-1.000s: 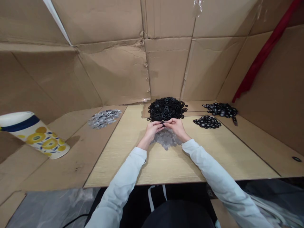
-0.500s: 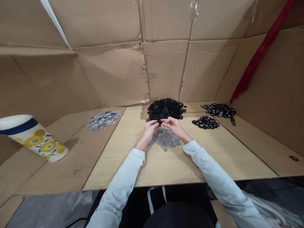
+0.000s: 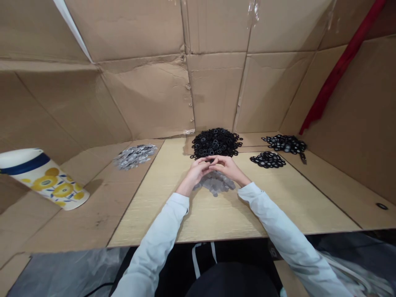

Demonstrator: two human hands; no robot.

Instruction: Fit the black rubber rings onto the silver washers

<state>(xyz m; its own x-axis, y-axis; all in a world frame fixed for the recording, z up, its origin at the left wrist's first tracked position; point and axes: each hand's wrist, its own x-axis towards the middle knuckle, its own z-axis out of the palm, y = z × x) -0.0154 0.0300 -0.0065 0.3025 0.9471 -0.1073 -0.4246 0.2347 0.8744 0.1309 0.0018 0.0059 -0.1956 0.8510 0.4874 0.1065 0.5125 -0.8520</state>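
Note:
Fingertips together, my left hand and my right hand meet over the middle of the board. Closed in my left hand is a small black ring, mostly hidden by the fingers. My right hand is pinched against it; whatever its fingertips hold is hidden. Below both hands lies a pile of thin, translucent grey discs, partly covered by them. Just behind the fingers rises a large heap of black rings.
Black rings with pale centres form a near-right pile and a farther one. More grey discs lie at left, near a flowered tumbler. A lone black ring sits far right. Cardboard walls enclose the board.
My right fingers have come in over the left fingertips, and the black ring that showed plainly in my left hand is now mostly covered. The piles look the same.

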